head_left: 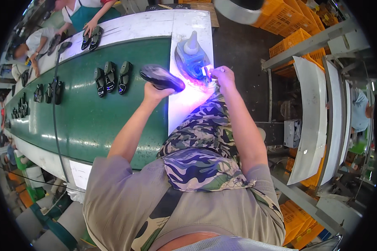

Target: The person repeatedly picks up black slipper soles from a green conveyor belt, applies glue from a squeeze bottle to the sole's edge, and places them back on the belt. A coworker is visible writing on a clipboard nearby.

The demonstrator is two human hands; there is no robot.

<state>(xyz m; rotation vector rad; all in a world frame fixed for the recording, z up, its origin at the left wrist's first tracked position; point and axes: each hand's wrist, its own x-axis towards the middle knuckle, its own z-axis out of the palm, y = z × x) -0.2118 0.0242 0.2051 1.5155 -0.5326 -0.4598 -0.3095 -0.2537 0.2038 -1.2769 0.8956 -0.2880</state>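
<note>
My left hand (156, 93) is closed around a glossy black shoe (160, 77), held tilted over the right edge of the green belt. My right hand (224, 78) has its fingers pinched beside a blue container (194, 62) topped by a pale cone-shaped nozzle (192, 45). Something small seems to be between those fingers, but glare hides its kind. Bright violet-white light washes over the white ledge (181, 111) between my hands. Three black shoes (109, 77) lie in a group on the belt, left of the held one.
The green conveyor belt (94, 125) carries more black shoes (53, 93) farther left. Across it, a co-worker's hand (90, 28) touches a pair of shoes. A dark pole (55, 108) crosses the belt. Orange crates (287, 19) and a metal-framed rack with white panels (312, 121) stand to my right.
</note>
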